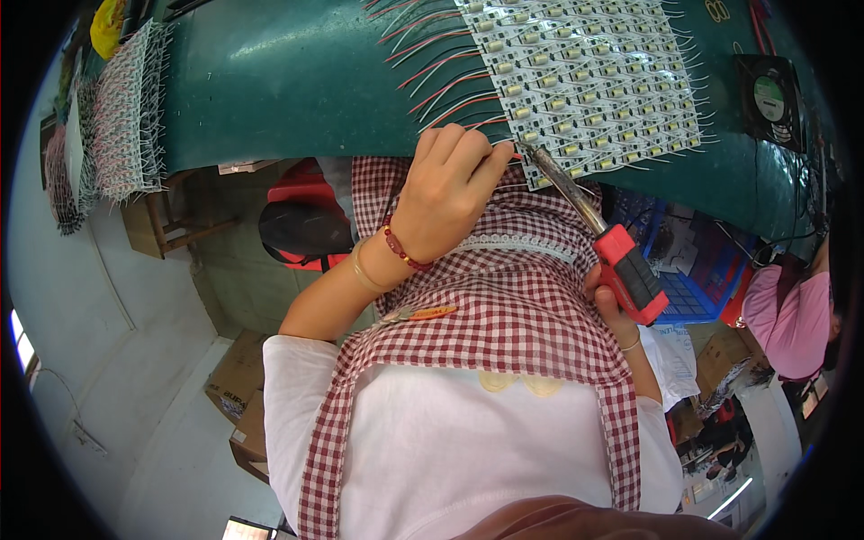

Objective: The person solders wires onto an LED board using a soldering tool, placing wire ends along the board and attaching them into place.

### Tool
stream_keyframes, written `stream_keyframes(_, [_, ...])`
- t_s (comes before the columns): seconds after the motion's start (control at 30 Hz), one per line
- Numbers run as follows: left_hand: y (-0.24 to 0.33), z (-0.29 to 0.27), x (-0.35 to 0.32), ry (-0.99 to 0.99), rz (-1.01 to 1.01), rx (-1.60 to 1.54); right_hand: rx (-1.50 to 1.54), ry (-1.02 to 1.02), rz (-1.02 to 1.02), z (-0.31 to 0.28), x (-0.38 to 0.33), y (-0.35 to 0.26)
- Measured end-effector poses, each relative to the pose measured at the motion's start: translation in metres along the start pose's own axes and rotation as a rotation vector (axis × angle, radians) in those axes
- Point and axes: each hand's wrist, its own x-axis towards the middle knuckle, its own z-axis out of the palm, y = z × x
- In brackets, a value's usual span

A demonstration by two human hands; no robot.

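left hand (pixel 447 193): curled almost shut at the near edge of the green bench (pixel 297 81), fingertips pinched down on a thin wire end right beside the board edge; what exactly sat between the fingertips was too small to tell.
right hand (pixel 612 306): wrapped closed round the red grip of the soldering iron (pixel 598 236), mostly hidden behind the handle.
soldering iron: red and black handle low by the checked apron (pixel 504 306), metal shaft angled up-left, tip touching the near corner of the LED panel (pixel 594 81).
LED panel: white sheet of small LED modules in rows, lying flat on the bench, red and white wires (pixel 441 67) fanning off its left side.
handling, panel: judged light, thin, a bit flexible; solder joints and leads likely fragile (grip by bare edge, not by wires).
handling, iron: judged stiff, light, hot at the metal end; only the insulated red grip is safe to take.
handling, wires: soft, springy, slip easily; need a fingertip pinch near the stripped end.
other: 1 small fan (pixel 769 99) at the bench's far right; more bundled modules (pixel 121 117) at left; another person's pink sleeve (pixel 792 315) at right.
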Motion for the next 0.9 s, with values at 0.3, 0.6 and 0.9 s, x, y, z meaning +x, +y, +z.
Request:
stream_keyframes(0.3, [0.0,0.001,0.0,-0.012,0.01,0.02,0.051,0.016,-0.029,-0.001,0.006,-0.015])
stream_keyframes(0.6, [0.0,0.001,0.001,-0.002,0.014,0.048,-0.019,0.008,-0.024,0.0,0.003,-0.001])
stream_keyframes(0.9, [-0.001,0.0,0.001,-0.016,0.008,0.031,0.172,0.026,-0.007,-0.003,-0.001,-0.015])
